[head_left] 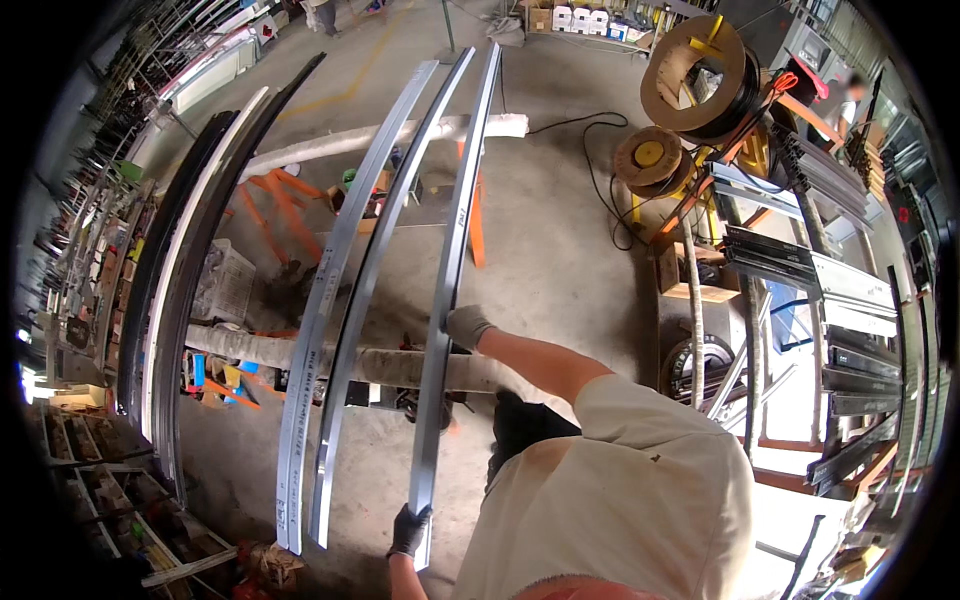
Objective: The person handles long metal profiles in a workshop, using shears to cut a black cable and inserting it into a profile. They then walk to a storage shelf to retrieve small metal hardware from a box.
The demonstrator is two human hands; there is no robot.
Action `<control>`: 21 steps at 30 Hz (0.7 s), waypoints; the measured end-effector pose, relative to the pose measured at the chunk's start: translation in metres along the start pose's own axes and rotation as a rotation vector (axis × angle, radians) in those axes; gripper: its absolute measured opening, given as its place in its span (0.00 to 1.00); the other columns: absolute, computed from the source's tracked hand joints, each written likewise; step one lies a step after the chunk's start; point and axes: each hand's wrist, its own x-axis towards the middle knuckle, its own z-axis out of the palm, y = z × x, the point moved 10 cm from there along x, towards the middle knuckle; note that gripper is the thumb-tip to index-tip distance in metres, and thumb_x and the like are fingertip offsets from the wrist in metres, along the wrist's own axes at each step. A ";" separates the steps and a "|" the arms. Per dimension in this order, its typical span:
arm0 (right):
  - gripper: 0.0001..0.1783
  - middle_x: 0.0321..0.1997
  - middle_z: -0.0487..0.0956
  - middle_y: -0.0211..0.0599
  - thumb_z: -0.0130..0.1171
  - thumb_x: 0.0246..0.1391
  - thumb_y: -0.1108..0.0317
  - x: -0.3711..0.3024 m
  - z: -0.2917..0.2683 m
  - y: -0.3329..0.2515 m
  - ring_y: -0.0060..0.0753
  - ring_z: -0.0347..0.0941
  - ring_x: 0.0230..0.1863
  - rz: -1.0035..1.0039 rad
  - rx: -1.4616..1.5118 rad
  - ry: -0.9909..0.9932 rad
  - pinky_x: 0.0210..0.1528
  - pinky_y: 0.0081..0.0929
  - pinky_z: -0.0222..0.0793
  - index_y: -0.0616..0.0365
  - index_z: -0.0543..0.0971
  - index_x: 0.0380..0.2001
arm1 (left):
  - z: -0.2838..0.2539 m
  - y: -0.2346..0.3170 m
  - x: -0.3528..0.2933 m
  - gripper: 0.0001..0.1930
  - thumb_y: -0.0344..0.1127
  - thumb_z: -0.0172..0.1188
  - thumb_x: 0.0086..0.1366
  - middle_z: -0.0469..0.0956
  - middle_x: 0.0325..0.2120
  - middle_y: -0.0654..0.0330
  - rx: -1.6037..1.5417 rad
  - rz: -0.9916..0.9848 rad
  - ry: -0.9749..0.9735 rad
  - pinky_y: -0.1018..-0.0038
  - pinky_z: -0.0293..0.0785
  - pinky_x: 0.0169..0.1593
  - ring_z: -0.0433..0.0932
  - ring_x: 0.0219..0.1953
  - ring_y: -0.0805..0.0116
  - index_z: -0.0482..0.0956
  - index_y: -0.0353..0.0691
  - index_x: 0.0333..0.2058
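A long silver metal profile (461, 230) lies lengthwise across two wrapped support bars. My left hand (410, 530), in a dark glove, is closed on the edge of its near end. Further up the same profile, my right hand (468, 326), in a grey glove, grips its right edge; the fingertips are partly hidden. Just left of it lies a second silver profile (385, 225), roughly parallel. Beyond that is a wider grey-blue profile (318, 315) with dark markings along its face.
The wrapped bars (470, 370) rest on orange trestles (285, 200). Black and white profiles (190, 270) lie at the left. On the right stand cable spools (700, 75), a wooden box (690, 275) and a rack of dark profiles (860, 370). A black cable (600, 165) trails over the floor.
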 end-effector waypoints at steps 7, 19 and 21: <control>0.10 0.31 0.86 0.43 0.56 0.57 0.66 0.017 -0.045 0.056 0.48 0.85 0.32 0.104 -0.064 0.063 0.28 0.48 0.75 0.52 0.85 0.31 | 0.004 0.125 -0.023 0.21 0.53 0.63 0.68 0.82 0.27 0.50 0.133 0.108 -0.012 0.61 0.78 0.34 0.83 0.30 0.54 0.76 0.38 0.42; 0.16 0.31 0.85 0.47 0.54 0.58 0.59 0.030 -0.105 0.075 0.51 0.84 0.34 0.083 -0.047 0.026 0.34 0.49 0.76 0.55 0.86 0.26 | -0.027 0.140 -0.109 0.24 0.51 0.60 0.71 0.80 0.32 0.59 -0.321 0.023 -0.266 0.69 0.78 0.35 0.80 0.30 0.68 0.70 0.37 0.53; 0.20 0.30 0.84 0.49 0.52 0.58 0.54 0.027 -0.104 0.081 0.55 0.82 0.32 0.035 -0.014 0.024 0.36 0.51 0.76 0.56 0.84 0.26 | -0.035 0.161 -0.109 0.22 0.50 0.58 0.72 0.81 0.35 0.54 -0.147 0.001 -0.246 0.63 0.77 0.40 0.80 0.35 0.61 0.72 0.36 0.50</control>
